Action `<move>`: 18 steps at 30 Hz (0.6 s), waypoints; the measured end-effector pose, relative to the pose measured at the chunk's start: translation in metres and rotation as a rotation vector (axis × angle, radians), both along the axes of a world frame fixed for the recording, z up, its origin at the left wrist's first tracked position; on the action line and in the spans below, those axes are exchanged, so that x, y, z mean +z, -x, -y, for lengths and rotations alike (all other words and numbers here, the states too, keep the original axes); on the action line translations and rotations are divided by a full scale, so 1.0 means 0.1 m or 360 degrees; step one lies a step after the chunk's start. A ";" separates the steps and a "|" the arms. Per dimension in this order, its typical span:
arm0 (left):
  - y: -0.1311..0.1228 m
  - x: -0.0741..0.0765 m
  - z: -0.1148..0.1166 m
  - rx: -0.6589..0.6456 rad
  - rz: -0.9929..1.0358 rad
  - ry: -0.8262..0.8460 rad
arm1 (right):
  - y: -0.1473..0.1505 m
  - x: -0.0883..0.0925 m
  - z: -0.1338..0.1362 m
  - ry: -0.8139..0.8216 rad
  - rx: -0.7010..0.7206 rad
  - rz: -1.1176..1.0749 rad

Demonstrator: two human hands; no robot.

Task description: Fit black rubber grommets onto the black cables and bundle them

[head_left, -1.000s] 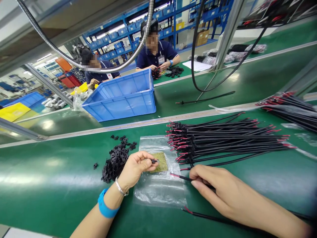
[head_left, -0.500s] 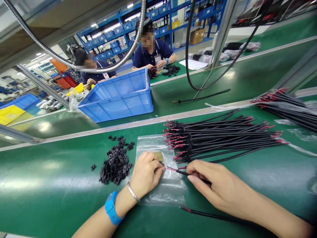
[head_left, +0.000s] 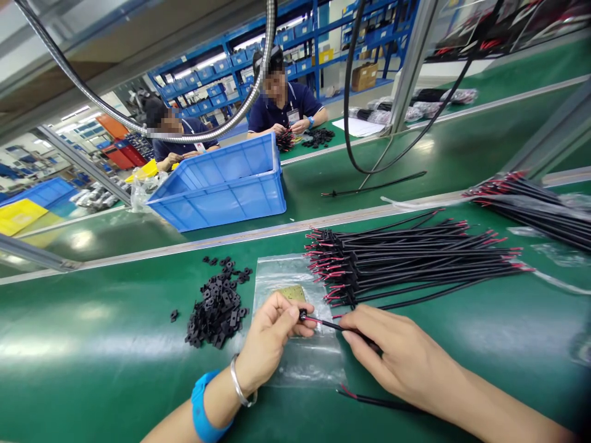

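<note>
My left hand (head_left: 270, 335) pinches a small black plastic piece (head_left: 303, 314) between thumb and fingers. My right hand (head_left: 392, 347) grips a black cable (head_left: 331, 325) near its stripped end, whose red wire reaches the black piece; whether it has entered a hole I cannot tell. Under both lies a clear plastic bag (head_left: 309, 368) with a yellowish-brown flat piece (head_left: 294, 293) on or in it. A heap of small black plastic pieces (head_left: 215, 311) sits left of my left hand. Beyond my right hand lies a row of black cables (head_left: 415, 257) with red wire ends, black pieces near their left ends.
Another cable (head_left: 376, 399) lies near the front edge. More cables (head_left: 545, 212) are bundled at the right. A blue bin (head_left: 221, 200) stands behind the bench's metal rail (head_left: 161, 248). A black cord (head_left: 351, 123) and a metal hose (head_left: 184, 132) hang overhead. Two co-workers sit opposite.
My left hand has turned, bringing the black piece into plain view. My right hand has moved slightly left, and the cable's wire end now meets the piece instead of stopping short.
</note>
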State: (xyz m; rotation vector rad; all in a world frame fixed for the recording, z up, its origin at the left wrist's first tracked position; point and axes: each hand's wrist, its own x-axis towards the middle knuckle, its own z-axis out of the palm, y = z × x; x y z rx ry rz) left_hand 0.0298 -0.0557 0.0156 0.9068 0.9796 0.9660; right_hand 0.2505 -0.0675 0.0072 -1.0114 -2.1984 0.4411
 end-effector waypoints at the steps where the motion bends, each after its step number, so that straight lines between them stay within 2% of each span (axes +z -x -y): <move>1: 0.01 0.00 0.01 -0.0005 0.0017 -0.0010 | -0.01 0.00 0.00 -0.0010 -0.0011 0.0015; 8: -0.04 -0.04 0.07 -0.0129 0.0054 0.0020 | 0.00 0.03 0.09 -0.0158 0.0035 0.0130; 12: -0.08 -0.05 0.09 -0.0104 -0.0017 0.0035 | 0.03 0.03 0.13 -0.0357 -0.0008 0.0102; 14: -0.09 -0.06 0.09 -0.0064 -0.0112 -0.0094 | 0.04 0.04 0.15 -0.0425 0.0022 0.0092; 18: -0.09 -0.05 0.11 -0.0024 -0.0425 -0.0615 | 0.07 0.04 0.19 -0.0334 0.0067 0.0101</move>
